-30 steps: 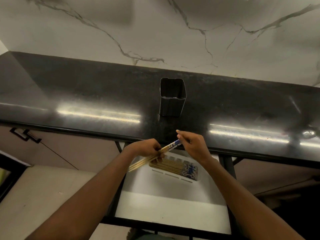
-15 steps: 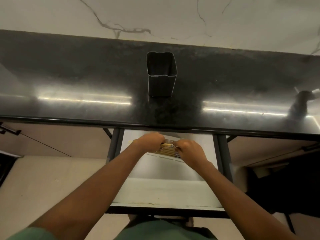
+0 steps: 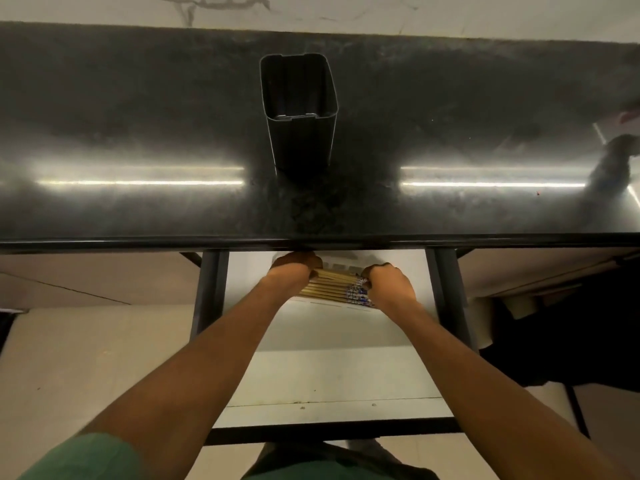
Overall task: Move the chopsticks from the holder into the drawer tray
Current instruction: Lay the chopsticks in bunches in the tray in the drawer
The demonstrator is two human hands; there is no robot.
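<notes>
The chopsticks (image 3: 332,288) are laid crosswise in the drawer (image 3: 329,375), patterned ends rightward. Their ends are gripped by the left hand (image 3: 294,266) and right hand (image 3: 389,284). Behind them, the holder (image 3: 299,112) is stood upright on the desk (image 3: 138,116).

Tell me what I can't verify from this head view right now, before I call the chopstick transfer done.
- Drawer tray: mostly hidden under the chopsticks and the counter edge; its compartments cannot be made out.
- Chopstick ends: covered by the left hand and right hand, so alignment and count are unclear.
- Fingers: curled out of sight; the grip cannot be judged.
- Holder: no chopsticks stand up in it, but its dark bottom is not visible.
</notes>
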